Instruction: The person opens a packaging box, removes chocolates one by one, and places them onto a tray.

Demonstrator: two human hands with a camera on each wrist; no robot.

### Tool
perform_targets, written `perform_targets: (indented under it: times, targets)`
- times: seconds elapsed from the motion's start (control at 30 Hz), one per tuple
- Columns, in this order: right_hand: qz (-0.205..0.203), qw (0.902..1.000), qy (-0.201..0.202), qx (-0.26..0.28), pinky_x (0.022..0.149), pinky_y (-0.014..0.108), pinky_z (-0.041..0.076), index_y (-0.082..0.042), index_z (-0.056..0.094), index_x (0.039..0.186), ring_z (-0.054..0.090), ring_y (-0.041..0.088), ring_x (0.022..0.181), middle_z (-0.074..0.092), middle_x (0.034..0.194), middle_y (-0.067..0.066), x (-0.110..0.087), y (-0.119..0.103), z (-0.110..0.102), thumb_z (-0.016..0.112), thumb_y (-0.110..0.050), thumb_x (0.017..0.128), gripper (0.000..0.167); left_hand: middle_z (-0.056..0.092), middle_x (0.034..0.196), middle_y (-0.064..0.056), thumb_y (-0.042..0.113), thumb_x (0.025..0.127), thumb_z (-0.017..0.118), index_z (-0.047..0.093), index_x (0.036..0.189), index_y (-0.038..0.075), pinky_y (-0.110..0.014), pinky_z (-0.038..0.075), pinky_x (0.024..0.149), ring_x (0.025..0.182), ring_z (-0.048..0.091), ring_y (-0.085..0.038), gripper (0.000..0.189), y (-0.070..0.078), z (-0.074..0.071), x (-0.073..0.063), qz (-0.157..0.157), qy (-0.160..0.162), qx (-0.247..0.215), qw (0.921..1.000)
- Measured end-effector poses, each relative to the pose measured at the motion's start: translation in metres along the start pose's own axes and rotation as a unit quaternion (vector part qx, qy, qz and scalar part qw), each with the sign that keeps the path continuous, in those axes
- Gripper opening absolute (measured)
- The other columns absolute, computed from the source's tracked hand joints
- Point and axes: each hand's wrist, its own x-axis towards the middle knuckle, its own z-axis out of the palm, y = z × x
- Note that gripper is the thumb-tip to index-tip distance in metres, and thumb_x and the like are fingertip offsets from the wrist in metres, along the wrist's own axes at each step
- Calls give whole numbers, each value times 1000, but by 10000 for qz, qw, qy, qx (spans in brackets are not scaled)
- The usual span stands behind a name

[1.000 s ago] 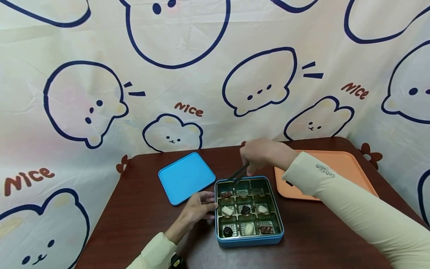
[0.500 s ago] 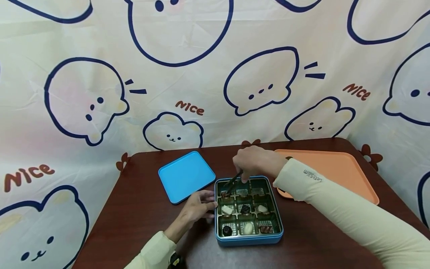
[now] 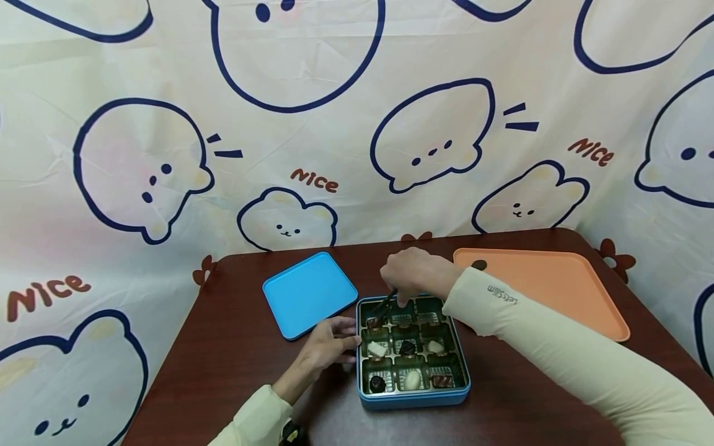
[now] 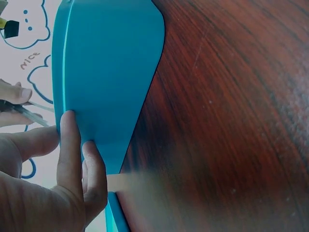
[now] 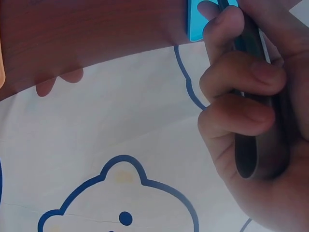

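A blue tin holds a gold divided insert with several chocolates in its compartments. My left hand steadies its left side; in the left wrist view, two straight fingers press on the blue wall, the thumb near the rim. My right hand, above the tin's far edge, grips dark metal tongs, its fingers curled round their bent end. The tong tips reach into the far left compartment, at a brown chocolate. White chocolate pieces and a dark one lie in the middle row.
A blue tray lies on the brown table, left of and behind the tin. At the right is an orange tray bearing a dark oval piece; my right forearm crosses its near left corner. A patterned cloth hangs behind.
My right hand has moved left and slightly nearer, bringing the tong tips down into the far left compartment. My left hand and the tin have stayed in place.
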Motion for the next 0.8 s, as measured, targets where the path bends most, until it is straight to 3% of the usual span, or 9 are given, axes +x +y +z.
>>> perform_targets:
  times: [0.27, 0.67, 0.8]
  targets:
    - [7, 9998, -41, -203, 58, 24, 52, -19, 77, 91, 57, 8, 62, 66, 75, -7, 4, -6, 3, 83, -34, 82, 19, 58, 127, -26, 3, 94, 66, 48, 138, -10, -39, 63, 66, 93, 69, -22, 49, 1, 0, 0, 15, -32, 4, 10000]
    - [79, 9988, -164, -457, 52, 24, 41, -19, 70, 77, 52, 9, 59, 59, 67, -6, 12, -14, 6, 82, -35, 84, 21, 58, 127, -27, 4, 94, 66, 48, 138, -11, -39, 63, 67, 93, 69, -23, 50, 2, -1, -1, 33, -63, -26, 10000]
    - [96, 9989, -230, -409, 52, 24, 43, -18, 72, 79, 54, 10, 58, 58, 66, -6, 13, -15, 6, 82, -34, 84, 19, 58, 126, -27, 3, 94, 67, 48, 138, -11, -38, 63, 66, 91, 69, -22, 50, 3, -1, -1, 17, -49, -26, 10000]
